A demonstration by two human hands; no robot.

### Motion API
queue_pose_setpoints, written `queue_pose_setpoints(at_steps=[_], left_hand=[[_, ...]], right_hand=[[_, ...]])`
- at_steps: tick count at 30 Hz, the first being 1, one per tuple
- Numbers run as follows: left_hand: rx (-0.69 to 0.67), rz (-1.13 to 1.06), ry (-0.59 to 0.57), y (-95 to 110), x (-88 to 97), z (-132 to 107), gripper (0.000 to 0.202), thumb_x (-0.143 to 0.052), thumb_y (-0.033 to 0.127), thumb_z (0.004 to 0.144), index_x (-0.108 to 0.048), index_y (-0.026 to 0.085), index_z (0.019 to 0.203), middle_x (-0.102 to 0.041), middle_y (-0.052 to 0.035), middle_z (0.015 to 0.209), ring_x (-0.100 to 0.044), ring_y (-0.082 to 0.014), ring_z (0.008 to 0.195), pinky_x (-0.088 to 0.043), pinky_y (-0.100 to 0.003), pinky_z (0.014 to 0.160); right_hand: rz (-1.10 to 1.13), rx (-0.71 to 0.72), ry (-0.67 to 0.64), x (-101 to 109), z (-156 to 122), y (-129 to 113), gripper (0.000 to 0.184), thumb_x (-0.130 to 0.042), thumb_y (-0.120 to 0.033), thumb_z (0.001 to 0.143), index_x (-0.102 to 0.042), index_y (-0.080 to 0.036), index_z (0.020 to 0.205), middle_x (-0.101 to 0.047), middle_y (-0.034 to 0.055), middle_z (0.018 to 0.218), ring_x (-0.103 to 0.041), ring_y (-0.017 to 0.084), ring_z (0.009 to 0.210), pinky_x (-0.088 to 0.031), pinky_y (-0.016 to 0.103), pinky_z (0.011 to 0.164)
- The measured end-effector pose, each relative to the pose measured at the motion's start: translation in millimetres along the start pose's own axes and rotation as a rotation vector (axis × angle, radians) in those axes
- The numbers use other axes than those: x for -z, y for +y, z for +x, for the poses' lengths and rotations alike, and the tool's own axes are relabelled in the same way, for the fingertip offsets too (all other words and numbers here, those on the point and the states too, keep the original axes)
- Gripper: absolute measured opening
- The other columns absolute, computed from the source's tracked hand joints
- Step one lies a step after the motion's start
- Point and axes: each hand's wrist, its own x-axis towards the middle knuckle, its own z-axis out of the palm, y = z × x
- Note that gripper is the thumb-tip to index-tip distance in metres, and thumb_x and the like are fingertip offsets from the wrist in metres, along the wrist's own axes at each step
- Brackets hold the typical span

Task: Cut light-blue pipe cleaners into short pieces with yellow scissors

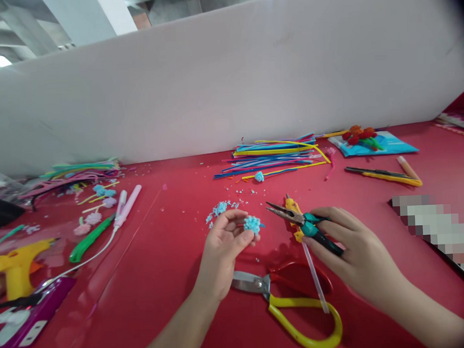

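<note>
Between the thumb and fingers of my left hand [225, 248] is a small light-blue fuzzy flower [252, 225], with a bit of darker blue stem poking out at its right. My right hand [352, 240] grips a pair of needle-nose pliers [315, 232] by the teal and black handles. The jaws are slightly parted and point left toward the flower, apart from it. Beneath the pliers lies a yellow glue gun [293, 207] with a clear glue stick [316, 278] trailing from it. Scissors [267, 285] with red and yellow handles lie just below my hands.
Blue fuzz clippings [221, 209] lie beyond my left hand. Pipe cleaners [273, 154] are heaped by the white partition [213, 87]. At left are a green-handled tool [91, 239], a pink curling iron [128, 207], another yellow glue gun [22, 265] and a purple power strip [38, 316].
</note>
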Motion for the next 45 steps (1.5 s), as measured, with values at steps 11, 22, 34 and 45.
queue_pose_setpoints(at_steps=[11,22,34,45], left_hand=[[-0.010,0.034,-0.056,1,-0.5,-3,0.028,-0.057,0.012,0.071,-0.051,0.018,0.098,-0.058,-0.0038,0.093,-0.061,-0.0191,0.087,-0.047,-0.032,0.079],[-0.114,0.274,0.021,2,3.2,-5,0.025,-0.060,0.015,0.071,-0.051,0.019,0.094,-0.060,-0.0030,0.089,-0.062,-0.0158,0.080,-0.048,-0.028,0.076],[0.377,-0.369,-0.111,-14,24.6,21,0.011,-0.053,0.015,0.078,-0.057,0.012,0.088,-0.058,-0.0048,0.081,-0.050,-0.0043,0.058,-0.040,-0.014,0.050],[0.515,-0.411,-0.065,-14,32.6,29,0.010,-0.057,0.009,0.071,-0.058,0.011,0.081,-0.056,-0.0023,0.076,-0.039,0.0015,0.044,-0.030,-0.009,0.037]], right_hand=[[0.041,-0.036,-0.009,-9,0,8,0.008,-0.052,-0.027,0.077,-0.055,-0.020,0.076,-0.053,0.0072,0.096,-0.052,0.018,0.085,-0.042,0.032,0.074],[0.069,-0.103,0.011,-9,7,14,0.012,-0.052,-0.030,0.077,-0.057,-0.020,0.072,-0.055,0.0067,0.094,-0.053,0.018,0.085,-0.043,0.031,0.075],[0.111,-0.112,0.003,-11,9,22,0.014,-0.052,-0.031,0.076,-0.058,-0.020,0.071,-0.056,0.0064,0.094,-0.055,0.019,0.086,-0.044,0.031,0.076],[0.048,-0.071,-0.061,-16,7,29,0.011,-0.052,-0.029,0.077,-0.057,-0.019,0.073,-0.054,0.0075,0.096,-0.052,0.018,0.085,-0.043,0.032,0.076]])
